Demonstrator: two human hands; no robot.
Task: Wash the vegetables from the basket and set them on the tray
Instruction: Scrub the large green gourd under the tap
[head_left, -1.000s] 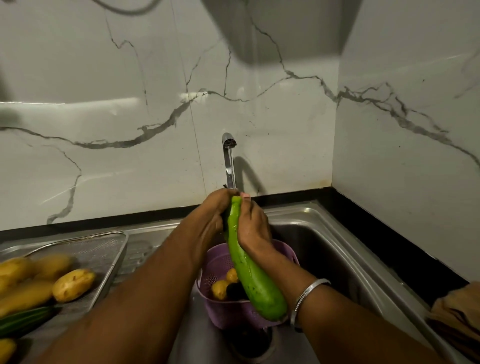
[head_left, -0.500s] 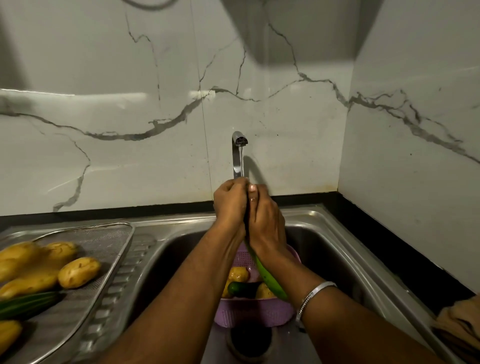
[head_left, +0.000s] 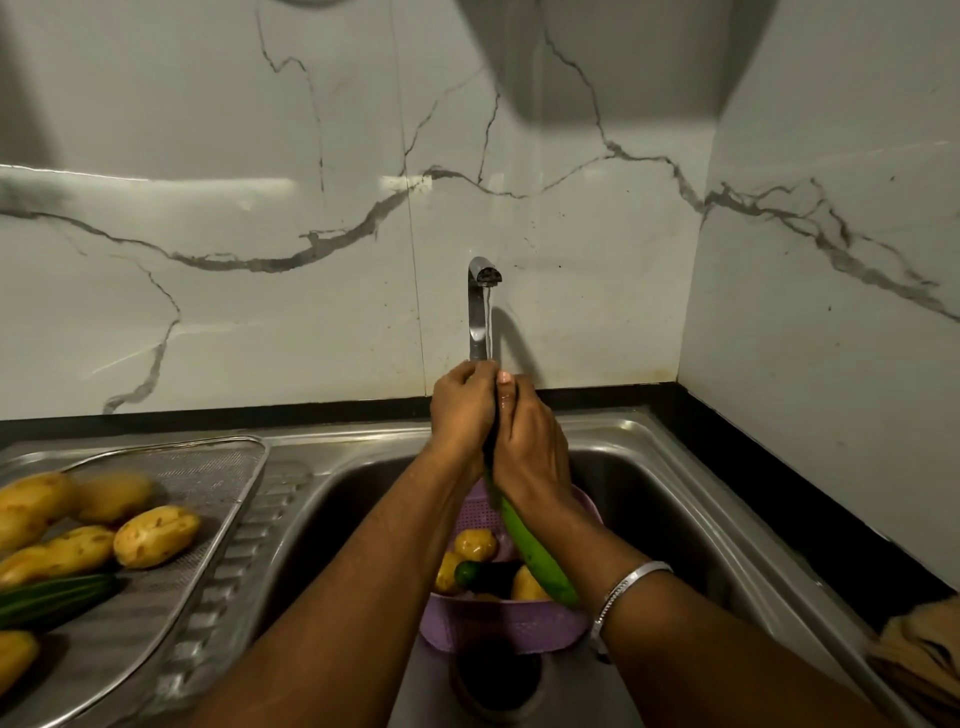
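Gourd (head_left: 535, 551): centre frame, under tap (head_left: 480, 306), gripped by left hand (head_left: 462, 410) and right hand (head_left: 530, 441). Tray (head_left: 228, 467), left: several potatoes (head_left: 156, 535) and a cucumber (head_left: 52, 597), judged washed. Basket (head_left: 509, 623), lower centre: potatoes, one dark-green vegetable left. Judged past halfway.

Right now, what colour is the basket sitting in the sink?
Light purple; the basket shows best in the head view, below both hands.
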